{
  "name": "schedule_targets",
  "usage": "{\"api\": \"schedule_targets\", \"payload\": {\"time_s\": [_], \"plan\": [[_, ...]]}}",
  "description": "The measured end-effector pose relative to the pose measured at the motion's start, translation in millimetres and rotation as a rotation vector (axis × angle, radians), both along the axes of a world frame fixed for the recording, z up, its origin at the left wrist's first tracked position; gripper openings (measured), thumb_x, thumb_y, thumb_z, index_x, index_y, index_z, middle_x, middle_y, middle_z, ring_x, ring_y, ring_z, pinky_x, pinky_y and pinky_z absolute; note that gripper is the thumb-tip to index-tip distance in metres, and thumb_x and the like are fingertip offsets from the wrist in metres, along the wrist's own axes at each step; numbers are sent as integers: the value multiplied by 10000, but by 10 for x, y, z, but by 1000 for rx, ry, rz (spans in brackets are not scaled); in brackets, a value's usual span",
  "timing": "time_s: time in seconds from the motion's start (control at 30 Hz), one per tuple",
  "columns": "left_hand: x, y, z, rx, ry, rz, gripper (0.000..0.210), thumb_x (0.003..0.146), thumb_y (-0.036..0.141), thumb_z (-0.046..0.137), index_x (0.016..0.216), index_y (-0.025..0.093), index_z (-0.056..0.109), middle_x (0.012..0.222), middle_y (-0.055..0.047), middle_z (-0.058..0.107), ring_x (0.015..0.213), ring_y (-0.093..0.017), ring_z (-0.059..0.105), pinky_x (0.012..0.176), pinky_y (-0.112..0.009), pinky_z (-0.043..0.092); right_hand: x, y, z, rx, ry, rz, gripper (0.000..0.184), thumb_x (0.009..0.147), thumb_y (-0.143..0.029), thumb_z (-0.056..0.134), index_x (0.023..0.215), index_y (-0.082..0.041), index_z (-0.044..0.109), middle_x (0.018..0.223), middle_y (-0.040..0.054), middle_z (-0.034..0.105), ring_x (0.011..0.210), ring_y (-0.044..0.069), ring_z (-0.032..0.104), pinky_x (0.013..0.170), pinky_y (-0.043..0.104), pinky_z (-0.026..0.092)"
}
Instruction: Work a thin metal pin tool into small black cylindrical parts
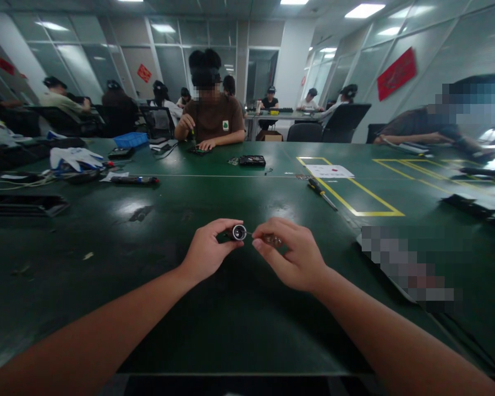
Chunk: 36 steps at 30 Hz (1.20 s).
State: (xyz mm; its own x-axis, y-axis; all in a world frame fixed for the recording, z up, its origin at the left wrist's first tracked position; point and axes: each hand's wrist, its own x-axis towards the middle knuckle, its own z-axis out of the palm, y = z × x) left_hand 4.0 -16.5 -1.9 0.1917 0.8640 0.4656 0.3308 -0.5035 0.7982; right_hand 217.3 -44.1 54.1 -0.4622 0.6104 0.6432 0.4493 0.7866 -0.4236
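Note:
My left hand (210, 247) is closed around a short dark cylinder with a silver rim (239, 232), its round open end facing me. Close beside it, my right hand (292, 250) pinches a thin metal rod (249, 234) between thumb and forefinger, its tip at the cylinder's rim. Something small and shiny (273, 240) shows under the right fingers; I cannot make out its kind. Both hands are above the green table (181, 324), near the middle of the view.
A yellow-and-black screwdriver (322, 193) lies ahead to the right, near a white paper (329, 171). A blurred-out flat object (404, 269) is at right. White gloves (76, 159) and a blue basket (131, 139) lie far left. Across the table a person (212, 115) works on a dark device.

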Motion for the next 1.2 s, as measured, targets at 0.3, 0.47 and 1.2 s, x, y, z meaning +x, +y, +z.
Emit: {"api": "schedule_targets", "payload": {"time_s": [0.3, 0.47, 1.2], "plan": [[-20, 34, -42, 58, 22, 30, 390, 781, 158, 814, 1156, 239, 746, 1146, -43, 753, 1061, -227, 699, 1002, -406, 537, -13, 32, -26, 43, 32, -58, 67, 961, -206, 586, 952, -193, 651, 822, 34, 677, 735, 168, 642, 685, 296, 488], [-32, 61, -51, 10, -33, 11, 381, 783, 168, 810, 1155, 223, 747, 1156, -56, 752, 1052, -229, 712, 995, -397, 545, -17, 30, -13, 65, -78, 45, 89, 957, -182, 581, 997, -185, 660, 862, 54, 668, 778, 186, 615, 716, 317, 475], [-17, 21, -3, -32, 9, 33, 383, 769, 156, 822, 1140, 212, 745, 1137, -52, 769, 1059, -240, 712, 998, -412, 536, -67, -6, -47, 22, 29, 17, 77, 961, -197, 603, 995, -185, 672, 850, 36, 686, 739, 156, 649, 672, 281, 488]]}}
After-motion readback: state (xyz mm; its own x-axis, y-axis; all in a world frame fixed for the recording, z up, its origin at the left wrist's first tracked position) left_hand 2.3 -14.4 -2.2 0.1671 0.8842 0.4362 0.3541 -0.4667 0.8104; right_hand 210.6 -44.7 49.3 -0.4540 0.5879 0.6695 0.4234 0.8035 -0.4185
